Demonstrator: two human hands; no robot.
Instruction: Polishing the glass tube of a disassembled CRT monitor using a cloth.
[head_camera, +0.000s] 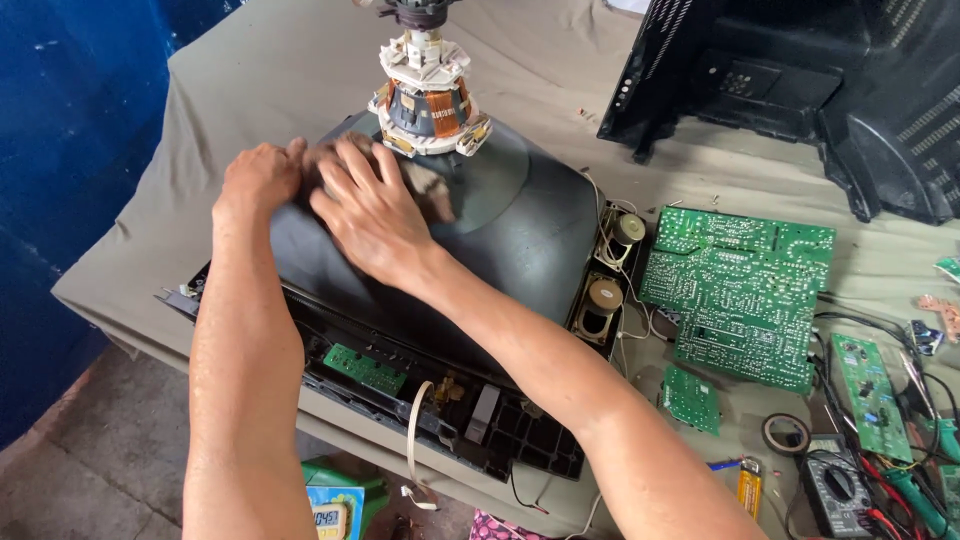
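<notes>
A brownish rag (425, 185) lies pressed against the dark glass funnel of a picture tube (520, 225), just below the copper-wound deflection yoke (430, 100) at its neck, as a person works at a cloth-covered table (280, 60). The right hand (370, 215) rests flat on the rag with fingers spread, gripping nothing; the left hand (258, 180) lies just beside it, fingers curled over the rag's edge, though how firmly it holds cannot be told. The tube sits face down in its front frame (440, 420), with two small speakers (610, 270) at its right side. Beyond them lie a large green circuit board (745, 295), smaller boards, a roll of tape (787, 434), a multimeter (838, 490) and the black rear housing (800, 80).
</notes>
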